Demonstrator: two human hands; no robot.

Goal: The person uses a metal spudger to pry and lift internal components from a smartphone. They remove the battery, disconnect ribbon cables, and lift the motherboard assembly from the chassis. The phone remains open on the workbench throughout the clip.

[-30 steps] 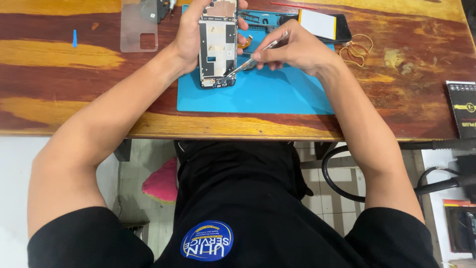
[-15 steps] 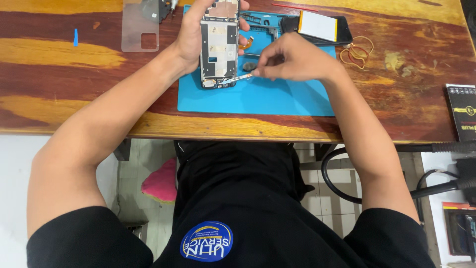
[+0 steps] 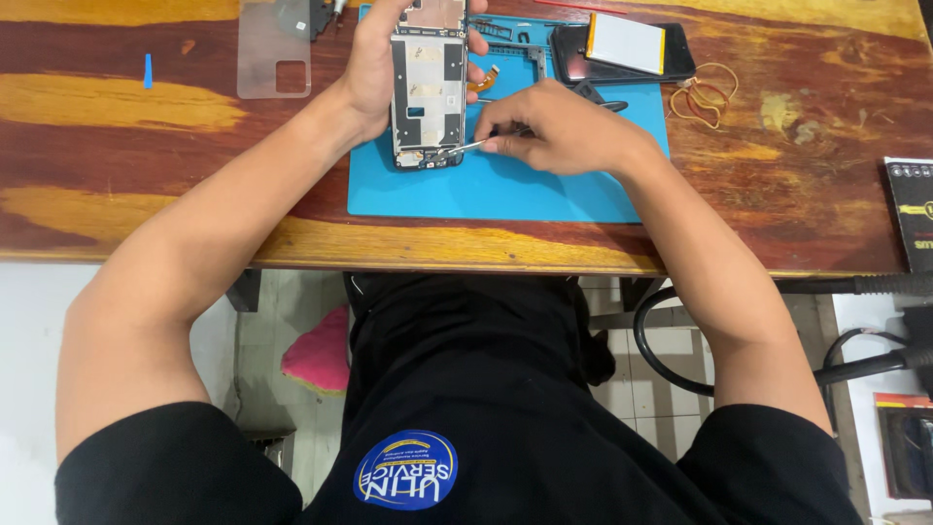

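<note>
An opened phone frame (image 3: pixel 429 87), its inner boards showing, lies on a blue work mat (image 3: pixel 505 185). My left hand (image 3: pixel 374 58) grips the frame along its left side, fingers wrapped round the top and right edge. My right hand (image 3: pixel 549 126) pinches metal tweezers (image 3: pixel 457 149), whose tips touch the lower end of the frame. An orange flex cable (image 3: pixel 483 78) pokes out beside the frame's right edge.
A clear phone case (image 3: pixel 275 49) lies on the wooden table (image 3: pixel 146 146) at the left, near a small blue pick (image 3: pixel 148 70). A dark phone with a white battery (image 3: pixel 627 44), rubber bands (image 3: pixel 705 92) and a black booklet (image 3: pixel 914 209) sit to the right.
My right hand has dropped from the frame's upper right down toward its lower end, bringing the tweezers' tips to the bottom board. My left hand keeps its hold.
</note>
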